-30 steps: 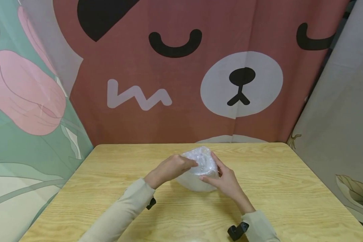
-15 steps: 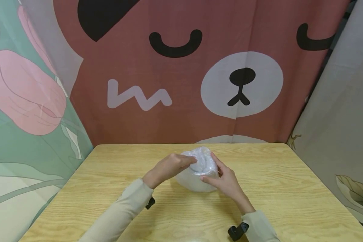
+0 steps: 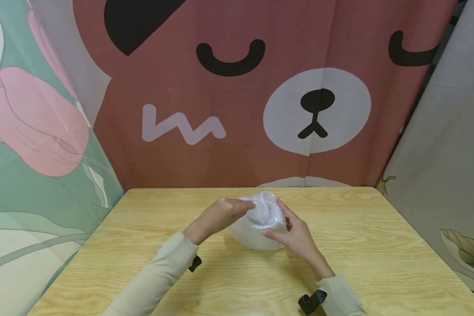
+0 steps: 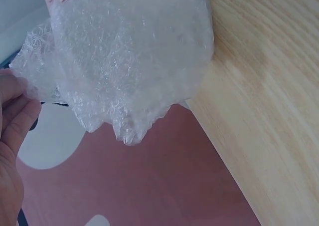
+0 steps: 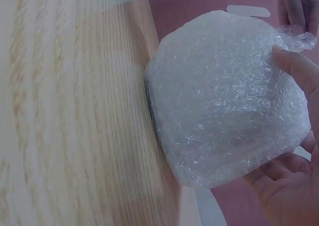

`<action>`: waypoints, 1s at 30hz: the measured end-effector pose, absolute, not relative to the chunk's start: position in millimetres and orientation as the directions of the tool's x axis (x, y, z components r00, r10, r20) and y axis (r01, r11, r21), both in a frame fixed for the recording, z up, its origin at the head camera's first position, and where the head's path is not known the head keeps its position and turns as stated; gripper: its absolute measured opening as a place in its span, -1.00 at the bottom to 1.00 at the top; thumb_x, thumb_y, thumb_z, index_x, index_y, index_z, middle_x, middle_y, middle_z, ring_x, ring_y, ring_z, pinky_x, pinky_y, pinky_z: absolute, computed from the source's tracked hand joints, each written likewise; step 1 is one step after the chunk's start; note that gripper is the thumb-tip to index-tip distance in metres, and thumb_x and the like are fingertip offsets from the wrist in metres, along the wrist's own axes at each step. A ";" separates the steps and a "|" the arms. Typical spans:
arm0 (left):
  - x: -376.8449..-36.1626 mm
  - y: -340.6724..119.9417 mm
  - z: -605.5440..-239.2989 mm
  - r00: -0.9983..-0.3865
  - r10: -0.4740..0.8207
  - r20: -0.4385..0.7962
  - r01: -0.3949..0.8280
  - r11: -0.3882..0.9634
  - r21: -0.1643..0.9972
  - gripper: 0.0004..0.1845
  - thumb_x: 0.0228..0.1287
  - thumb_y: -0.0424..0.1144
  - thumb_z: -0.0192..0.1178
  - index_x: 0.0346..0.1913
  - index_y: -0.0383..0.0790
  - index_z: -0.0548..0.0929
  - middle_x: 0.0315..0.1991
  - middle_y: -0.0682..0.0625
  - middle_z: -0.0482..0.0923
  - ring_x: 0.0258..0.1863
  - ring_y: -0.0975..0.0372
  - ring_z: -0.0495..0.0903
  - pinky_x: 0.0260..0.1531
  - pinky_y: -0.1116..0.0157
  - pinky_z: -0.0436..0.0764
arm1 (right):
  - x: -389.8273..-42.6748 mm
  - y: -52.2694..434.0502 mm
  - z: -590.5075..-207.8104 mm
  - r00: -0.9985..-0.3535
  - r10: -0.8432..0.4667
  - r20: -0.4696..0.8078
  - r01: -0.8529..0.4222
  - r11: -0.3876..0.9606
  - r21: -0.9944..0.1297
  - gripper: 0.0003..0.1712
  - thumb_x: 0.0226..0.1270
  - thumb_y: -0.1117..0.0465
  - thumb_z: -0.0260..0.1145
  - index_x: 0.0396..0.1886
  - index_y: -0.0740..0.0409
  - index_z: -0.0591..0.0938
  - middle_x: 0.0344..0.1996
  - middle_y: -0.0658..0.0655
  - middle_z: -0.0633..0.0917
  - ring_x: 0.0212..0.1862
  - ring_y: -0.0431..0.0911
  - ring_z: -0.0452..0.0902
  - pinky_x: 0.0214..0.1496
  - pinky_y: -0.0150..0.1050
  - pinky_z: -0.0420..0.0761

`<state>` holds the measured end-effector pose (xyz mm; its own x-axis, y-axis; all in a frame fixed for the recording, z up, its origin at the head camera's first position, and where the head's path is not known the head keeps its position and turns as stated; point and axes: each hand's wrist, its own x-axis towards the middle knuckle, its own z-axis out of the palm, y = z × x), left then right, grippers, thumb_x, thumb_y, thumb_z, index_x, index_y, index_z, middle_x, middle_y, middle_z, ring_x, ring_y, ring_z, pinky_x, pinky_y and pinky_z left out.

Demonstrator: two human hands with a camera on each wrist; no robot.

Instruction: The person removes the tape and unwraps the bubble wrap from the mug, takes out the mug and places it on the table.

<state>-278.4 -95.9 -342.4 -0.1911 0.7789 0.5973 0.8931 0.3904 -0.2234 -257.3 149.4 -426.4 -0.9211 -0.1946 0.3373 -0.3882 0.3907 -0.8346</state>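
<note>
Shifting left hand (image 3: 217, 215) up bubble-wrapped bundle (image 3: 256, 224)

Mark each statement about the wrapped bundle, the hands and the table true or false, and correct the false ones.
1. Both hands hold a bubble-wrap bundle. True.
2. The bundle is wrapped in brown paper. False: it is clear bubble wrap.
3. The left hand pinches the wrap at the bundle's top. True.
4. The right hand lies flat on the table, away from the bundle. False: it grips the bundle's side.
5. The table is glass. False: it is light wood grain.
</note>
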 end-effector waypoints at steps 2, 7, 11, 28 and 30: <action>-278.4 -96.3 -341.7 -0.189 0.772 0.607 0.896 0.389 -0.215 -0.74 0.10 -0.53 0.36 -0.11 -0.33 0.72 -0.18 -0.10 0.71 -0.17 0.20 0.69 -0.15 0.48 0.56 | -257.7 149.2 -426.2 -0.919 -0.193 0.344 -0.394 0.395 -0.830 0.10 0.03 -0.03 0.56 0.53 -0.04 0.17 0.36 0.27 0.34 0.25 0.16 0.39 0.10 0.09 0.51; -278.4 -96.8 -340.5 -0.181 0.761 0.623 0.900 0.384 -0.207 -0.74 0.09 -0.54 0.36 -0.12 -0.33 0.72 -0.19 -0.11 0.71 -0.18 0.19 0.70 -0.17 0.47 0.57 | -257.2 148.9 -424.9 -0.907 -0.193 0.373 -0.420 0.388 -0.820 0.10 0.03 -0.01 0.57 0.52 -0.01 0.19 0.42 0.23 0.24 0.32 0.20 0.28 0.16 0.13 0.44; -278.5 -97.3 -340.2 -0.185 0.759 0.624 0.895 0.393 -0.213 -0.73 0.09 -0.53 0.36 -0.11 -0.33 0.72 -0.18 -0.11 0.71 -0.18 0.19 0.70 -0.17 0.46 0.58 | -256.4 148.8 -423.7 -0.896 -0.199 0.396 -0.443 0.379 -0.812 0.10 0.03 0.00 0.57 0.52 0.01 0.18 0.47 0.19 0.15 0.38 0.18 0.18 0.22 0.13 0.37; -284.8 -94.5 -338.5 -0.244 0.643 0.726 0.936 0.352 0.002 -0.77 0.03 -0.58 0.39 -0.20 -0.36 0.75 -0.28 -0.10 0.72 -0.32 0.22 0.72 -0.26 0.53 0.57 | -256.7 145.6 -426.1 -0.899 -0.167 0.404 -0.436 0.401 -0.806 0.06 0.05 -0.03 0.55 0.50 0.04 0.22 0.44 0.21 0.22 0.36 0.18 0.21 0.20 0.14 0.39; -286.1 -93.8 -338.2 -0.262 0.614 0.745 0.939 0.341 0.049 -0.77 0.02 -0.58 0.40 -0.22 -0.36 0.76 -0.30 -0.10 0.73 -0.34 0.22 0.72 -0.28 0.55 0.56 | -256.7 145.9 -426.4 -0.901 -0.163 0.402 -0.433 0.397 -0.809 0.06 0.05 -0.03 0.55 0.50 0.03 0.23 0.43 0.21 0.24 0.35 0.18 0.24 0.18 0.15 0.41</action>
<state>-286.1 -93.8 -338.2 -0.2619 0.6139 0.7447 0.9388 0.3409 0.0492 -256.7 145.9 -426.4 -0.9011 -0.1626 0.4019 -0.4326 0.3972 -0.8094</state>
